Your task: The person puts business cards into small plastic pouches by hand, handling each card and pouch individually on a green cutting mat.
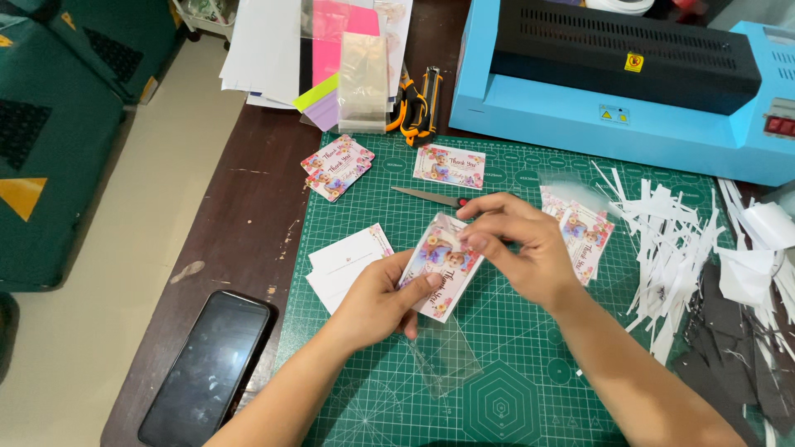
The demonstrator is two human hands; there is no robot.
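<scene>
A: Log entry, hands. Your left hand (377,300) is clamped on a floral card (441,266), thumb across its lower face, fingers under it.

B: And your right hand (522,248)?

A: Closed on the same card from above; fingertips (476,240) pinch its upper edge. The card sits tilted between your two hands, lifted off the green cutting mat (513,372).

B: Is the card bare or sleeved?

A: A glossy film edge shows at its top, but you cannot tell for certain from this view. A clear plastic sleeve (447,356) lies flat on the mat just below your left hand.

B: What lies around your hands?

A: Just left of your left hand, a small stack of blank white cards (348,261). Just behind your right hand, scissors (431,197), mostly hidden by your fingers. To the right of your right hand, touching its back edge in view, more floral cards (590,236). Farther right, a heap of white paper strips (671,248).

B: Farther out?

A: Beyond your hands: a pair of floral cards (337,167), a single one (449,165), a blue laminator (613,91). Well left of your left forearm, a dark phone (207,368) on the brown table (240,215).
</scene>
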